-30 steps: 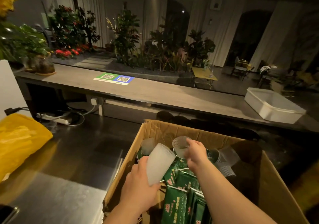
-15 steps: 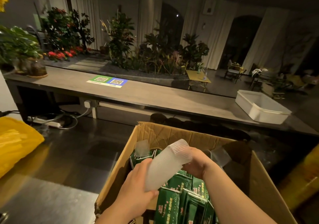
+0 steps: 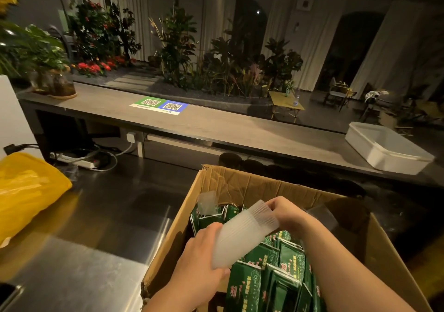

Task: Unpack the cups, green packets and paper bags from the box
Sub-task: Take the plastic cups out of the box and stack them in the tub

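Stack of cups (image 3: 242, 235) is held tilted above the open box (image 3: 240, 182), rim end up and to the right. L. hand (image 3: 199, 261) is wrapped round the base end; R. hand (image 3: 286, 213) is curled over the rim end, fingers pinching it. Green packets (image 3: 264, 275) are packed upright in the box, directly under the stack. One loose cup (image 3: 206, 202) is noted at the back-left corner. Box is set on a steel counter (image 3: 84, 251), with a yellow bag (image 3: 26, 191) at far left.

The box (image 3: 240, 184) runs off the bottom edge, and the cup stack (image 3: 242, 235) covers some green packets (image 3: 249, 285).
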